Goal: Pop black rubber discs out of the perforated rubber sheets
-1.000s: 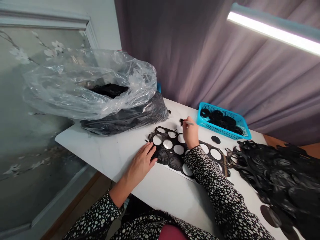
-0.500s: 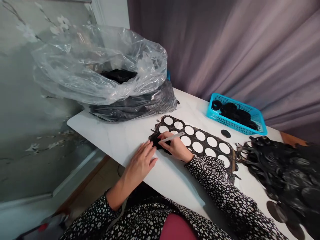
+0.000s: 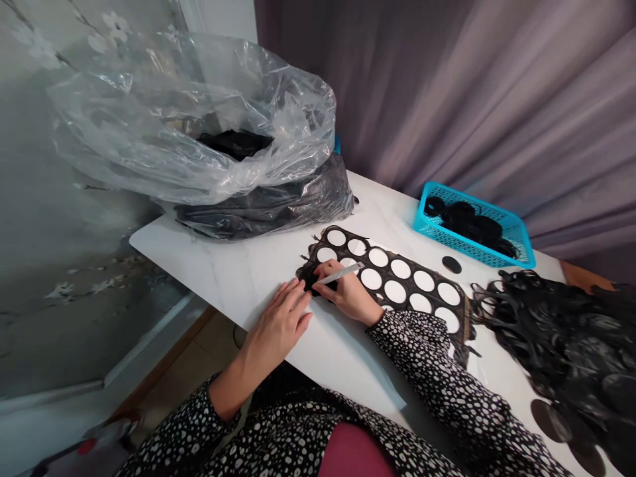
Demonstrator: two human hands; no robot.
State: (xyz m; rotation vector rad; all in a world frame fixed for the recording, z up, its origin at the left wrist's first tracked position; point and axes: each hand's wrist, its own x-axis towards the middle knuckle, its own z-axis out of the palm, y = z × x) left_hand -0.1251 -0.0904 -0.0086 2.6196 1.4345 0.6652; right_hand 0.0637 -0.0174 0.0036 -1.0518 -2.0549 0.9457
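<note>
On the white table lies a black rubbery sheet (image 3: 387, 273) with rows of round holes, white showing through them. My right hand (image 3: 348, 291) is closed in a pen grip on a slim silver-grey tool (image 3: 342, 272); its kind I cannot make out. The tool's lower end points at the black material at the sheet's near left corner. My left hand (image 3: 281, 318) lies flat beside it, fingers stretched out, with the fingertips touching that corner. The right hand and sleeve cover part of the sheet's near edge. A loose black disc (image 3: 452, 264) rests just behind the sheet.
A large clear plastic bag (image 3: 258, 179) with black material stands at the back left. Behind the sheet is a blue basket (image 3: 474, 245) holding black round pieces. A heap of black scraps (image 3: 571, 351) covers the table's right side. The table's edge (image 3: 189, 281) runs along the left.
The view has shifted slightly. Both hands stay at the sheet's near left corner; the silver-grey tool's upper end has tipped slightly to the left.
</note>
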